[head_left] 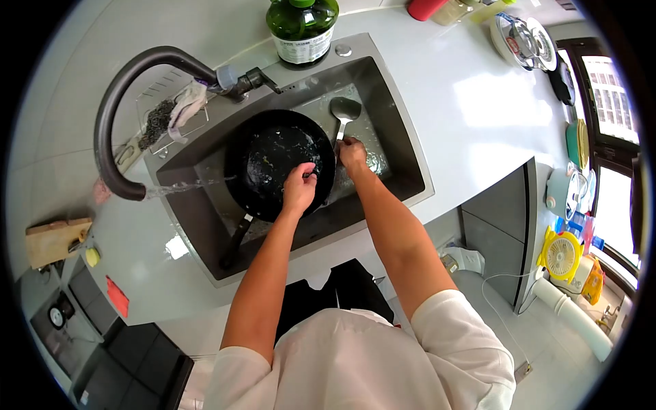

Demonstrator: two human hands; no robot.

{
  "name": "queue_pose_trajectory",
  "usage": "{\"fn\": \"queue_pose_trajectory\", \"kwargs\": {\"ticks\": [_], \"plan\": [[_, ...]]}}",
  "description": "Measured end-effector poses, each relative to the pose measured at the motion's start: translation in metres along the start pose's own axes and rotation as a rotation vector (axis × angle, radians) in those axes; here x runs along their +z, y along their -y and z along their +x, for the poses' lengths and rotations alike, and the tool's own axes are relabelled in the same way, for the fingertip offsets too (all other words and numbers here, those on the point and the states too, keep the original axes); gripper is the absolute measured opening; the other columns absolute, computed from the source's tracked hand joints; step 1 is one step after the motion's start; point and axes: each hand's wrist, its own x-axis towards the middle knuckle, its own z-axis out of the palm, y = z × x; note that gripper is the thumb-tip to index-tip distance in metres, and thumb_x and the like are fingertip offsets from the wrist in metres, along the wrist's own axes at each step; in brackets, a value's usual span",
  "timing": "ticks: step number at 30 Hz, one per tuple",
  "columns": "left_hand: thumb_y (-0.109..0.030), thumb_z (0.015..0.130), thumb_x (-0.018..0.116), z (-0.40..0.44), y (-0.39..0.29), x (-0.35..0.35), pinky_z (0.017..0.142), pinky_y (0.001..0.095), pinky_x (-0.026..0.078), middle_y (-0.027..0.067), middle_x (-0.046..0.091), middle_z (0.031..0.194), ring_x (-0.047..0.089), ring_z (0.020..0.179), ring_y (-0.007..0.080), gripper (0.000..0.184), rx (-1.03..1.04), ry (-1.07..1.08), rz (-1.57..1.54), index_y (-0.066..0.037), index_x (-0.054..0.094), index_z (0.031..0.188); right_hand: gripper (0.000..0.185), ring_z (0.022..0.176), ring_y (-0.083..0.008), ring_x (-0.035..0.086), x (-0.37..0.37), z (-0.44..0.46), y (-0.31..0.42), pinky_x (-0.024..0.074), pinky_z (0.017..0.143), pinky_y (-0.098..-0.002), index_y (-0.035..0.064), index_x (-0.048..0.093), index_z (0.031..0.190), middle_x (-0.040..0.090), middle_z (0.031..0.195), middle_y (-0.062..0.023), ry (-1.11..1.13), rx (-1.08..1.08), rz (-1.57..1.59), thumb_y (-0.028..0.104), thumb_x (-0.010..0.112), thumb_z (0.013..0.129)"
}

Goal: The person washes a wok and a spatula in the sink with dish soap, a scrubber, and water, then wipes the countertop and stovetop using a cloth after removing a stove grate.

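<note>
A black frying pan [266, 160] lies in the sink [410, 164], its handle pointing down to the left. My left hand [298, 188] is over the right part of the pan, fingers curled inward; what they hold, if anything, is hidden. Wet patches and small bits show on the pan's dark surface. Just beyond the pan's right rim, my right hand [352, 154] is closed around the handle of a metal spatula [346, 108], whose broad head points away from me. Water runs from the black faucet [106, 116] toward the pan's left side.
Behind the sink stands a green bottle [303, 31]. A wire rack [179, 113] with a cloth and scourer hangs beside the faucet. Bowls [523, 41] sit at the far right of the counter. A cutting board [58, 242] and red item [117, 296] are at left.
</note>
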Motion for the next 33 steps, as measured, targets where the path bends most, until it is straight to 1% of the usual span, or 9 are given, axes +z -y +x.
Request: {"fn": "queue_pose_trajectory", "kwargs": {"ticks": [8,12,13,14,16,18,22,27,33], "plan": [[-0.008,0.097,0.07,-0.013,0.014,-0.013,0.088,0.0355,0.057,0.0113,0.076,0.114,0.072,0.098,0.023,0.025,-0.054,-0.052,0.022,-0.008,0.073,0.121,0.025,0.093,-0.0382,0.073,-0.03,-0.002,0.024,0.0551,0.083,-0.0459,0.0054,0.077,0.111,0.079,0.101,-0.0182,0.105,-0.06,-0.001,0.026,0.073,0.098],[-0.008,0.099,0.068,-0.023,0.002,-0.034,0.085,0.0322,0.056,0.0075,0.076,0.105,0.071,0.091,0.0165,0.023,-0.017,-0.079,-0.018,-0.007,0.075,0.121,0.03,0.105,-0.0429,0.073,-0.077,-0.029,0.081,0.0563,0.089,-0.0484,0.0058,0.076,0.112,0.077,0.104,-0.0227,0.016,-0.139,-0.263,0.032,0.071,0.098],[-0.012,0.098,0.069,-0.024,-0.001,-0.043,0.088,0.0368,0.058,0.0131,0.077,0.108,0.075,0.097,0.0271,0.021,-0.015,-0.053,-0.031,-0.01,0.075,0.118,0.032,0.109,-0.0437,0.072,-0.084,-0.036,0.094,0.0568,0.091,-0.0491,0.0067,0.077,0.112,0.077,0.105,-0.0241,0.04,-0.136,-0.252,0.035,0.071,0.098],[-0.012,0.098,0.069,-0.025,-0.005,-0.051,0.088,0.0368,0.058,0.0131,0.077,0.108,0.075,0.097,0.0271,0.021,0.004,-0.067,-0.04,-0.01,0.075,0.118,0.032,0.109,-0.0437,0.072,-0.088,-0.047,0.107,0.0568,0.091,-0.0491,0.0067,0.077,0.112,0.077,0.105,-0.0241,0.03,-0.158,-0.25,0.035,0.071,0.098],[-0.01,0.102,0.066,-0.035,-0.014,-0.073,0.081,0.0319,0.056,0.006,0.075,0.102,0.07,0.087,0.0158,0.022,-0.027,-0.012,-0.05,-0.007,0.075,0.122,0.03,0.096,-0.0378,0.073,-0.093,-0.08,0.133,0.0544,0.085,-0.0487,0.0041,0.074,0.11,0.075,0.097,-0.0229,0.144,-0.21,-0.247,0.031,0.074,0.097],[-0.014,0.104,0.064,-0.047,-0.02,-0.1,0.08,0.0318,0.056,0.0056,0.075,0.103,0.07,0.087,0.0155,0.022,-0.052,0.028,-0.15,-0.006,0.074,0.123,0.024,0.078,-0.0288,0.071,-0.076,-0.116,0.156,0.0552,0.07,-0.044,0.0023,0.074,0.1,0.072,0.084,-0.0162,0.17,-0.224,-0.208,0.026,0.074,0.098],[-0.024,0.111,0.056,-0.074,-0.028,-0.171,0.075,0.03,0.055,0.0045,0.074,0.107,0.07,0.086,0.0144,0.029,-0.22,0.144,-0.385,-0.003,0.072,0.123,0.018,0.058,-0.0132,0.058,-0.016,-0.178,0.196,0.0462,0.047,-0.0297,0.003,0.068,0.087,0.062,0.07,-0.004,0.529,0.067,0.311,0.013,0.071,0.102],[-0.01,0.104,0.055,-0.085,-0.013,-0.279,0.075,0.0295,0.055,0.0055,0.075,0.099,0.071,0.088,0.0147,0.023,-0.191,0.153,-0.501,-0.003,0.072,0.118,0.013,0.061,-0.0142,0.057,0.042,-0.223,0.238,0.0525,0.056,-0.0297,0.0069,0.067,0.094,0.062,0.079,-0.0013,0.421,0.176,0.601,0.013,0.067,0.105],[-0.028,0.112,0.053,-0.075,-0.022,-0.325,0.07,0.0292,0.058,0.0067,0.075,0.098,0.073,0.082,0.0143,0.033,-0.195,-0.061,-0.783,-0.002,0.074,0.112,0.014,0.067,-0.015,0.06,0.058,-0.237,0.258,0.0548,0.06,-0.03,0.0071,0.058,0.096,0.064,0.085,-0.0026,0.28,0.126,0.873,0.014,0.063,0.108]]}}
